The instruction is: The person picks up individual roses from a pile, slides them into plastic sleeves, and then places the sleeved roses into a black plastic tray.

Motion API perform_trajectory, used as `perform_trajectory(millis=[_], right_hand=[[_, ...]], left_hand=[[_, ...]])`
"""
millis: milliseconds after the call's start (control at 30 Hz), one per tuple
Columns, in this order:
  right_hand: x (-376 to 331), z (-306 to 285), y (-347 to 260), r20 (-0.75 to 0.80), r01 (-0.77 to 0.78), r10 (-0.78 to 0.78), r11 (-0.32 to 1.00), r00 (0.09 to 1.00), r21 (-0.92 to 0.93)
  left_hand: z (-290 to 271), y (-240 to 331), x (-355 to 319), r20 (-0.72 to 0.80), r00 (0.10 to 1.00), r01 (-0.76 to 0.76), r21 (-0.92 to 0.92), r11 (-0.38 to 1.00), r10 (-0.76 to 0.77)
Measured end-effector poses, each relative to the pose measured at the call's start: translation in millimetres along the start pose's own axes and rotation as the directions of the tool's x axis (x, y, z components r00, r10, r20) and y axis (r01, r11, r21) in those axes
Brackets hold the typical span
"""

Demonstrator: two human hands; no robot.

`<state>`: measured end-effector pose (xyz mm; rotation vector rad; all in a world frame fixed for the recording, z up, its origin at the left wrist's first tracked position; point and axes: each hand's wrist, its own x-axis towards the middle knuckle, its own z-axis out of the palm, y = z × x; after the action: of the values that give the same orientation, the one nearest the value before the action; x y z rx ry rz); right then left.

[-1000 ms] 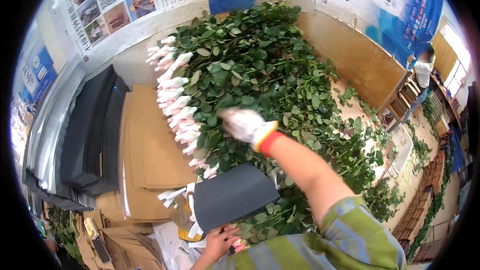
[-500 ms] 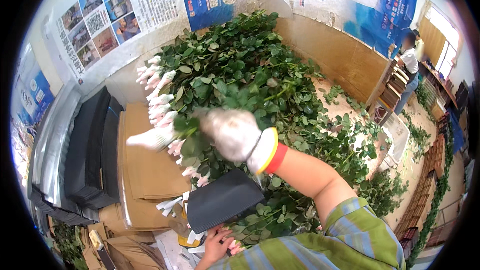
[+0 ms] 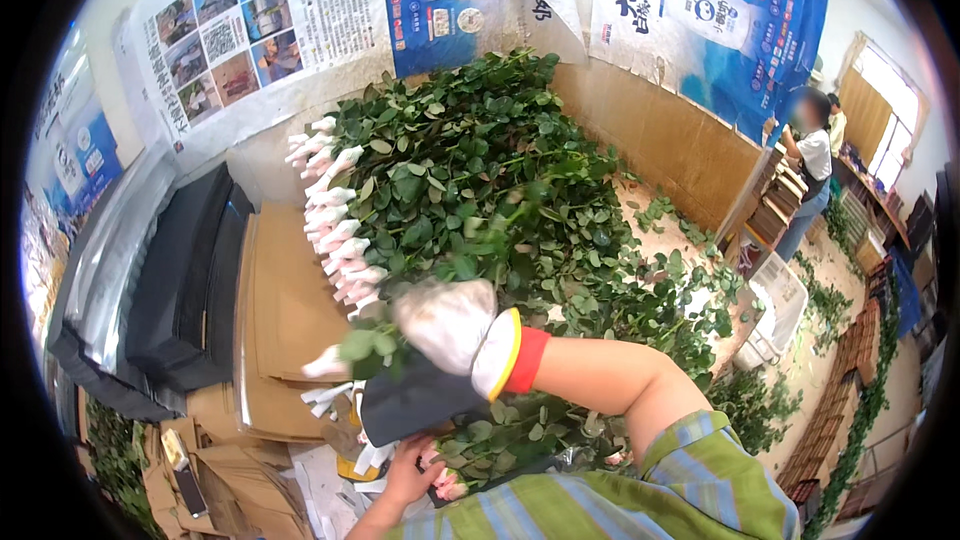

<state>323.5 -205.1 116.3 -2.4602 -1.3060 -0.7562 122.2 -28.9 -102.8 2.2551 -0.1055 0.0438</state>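
Note:
My right hand [image 3: 447,325], in a white glove with a red and yellow cuff, is closed round a leafy rose stem. The rose's head [image 3: 325,364], in a white net sleeve, points left beyond the hand. Below it a dark grey sheet [image 3: 410,405] lies tilted, partly hidden by the glove. At the sheet's lower edge my bare left hand [image 3: 408,470] curls its fingers against several pink roses [image 3: 447,483]; part of its grip is hidden. Behind my right hand rises a big heap of leafy rose stems [image 3: 470,180], with white-sleeved rose heads [image 3: 330,220] along its left side.
At the left stand flat brown cardboard [image 3: 290,310] and stacked black sheets [image 3: 180,280]. A cardboard panel [image 3: 650,140] borders the heap behind. To the right are a white crate [image 3: 775,310] and a person [image 3: 815,145] standing farther off.
My right hand has come down and slightly left with the rose, now in front of the dark sheet. The sheet has shifted a little left, and my left hand also sits slightly farther left.

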Motion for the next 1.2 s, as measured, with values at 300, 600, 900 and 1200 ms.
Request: perform_trajectory(millis=[300, 600, 900, 1200], right_hand=[[-23, -116, -79, -0.065, 0.227, -0.238, 0.963, 0.969, -0.145], [-100, -76, -33, 0.722, 0.138, -0.198, 0.980, 0.663, 0.142], [-44, -185, 145, -0.226, -0.421, 0.418, 0.906, 0.880, 0.039], [-65, -181, -1, 0.318, 0.151, -0.120, 0.986, 0.941, -0.075]], left_hand=[[0, -29, -4, 0.123, 0.992, 0.035, -0.082, 0.996, -0.025], [-5, 12, 6, 0.040, 0.995, 0.099, -0.096, 0.990, -0.095], [-1, 11, 2, 0.029, 0.999, 0.040, -0.109, 0.993, -0.037], [-5, 0, -6, -0.033, 0.999, 0.037, -0.117, 0.992, -0.042]])
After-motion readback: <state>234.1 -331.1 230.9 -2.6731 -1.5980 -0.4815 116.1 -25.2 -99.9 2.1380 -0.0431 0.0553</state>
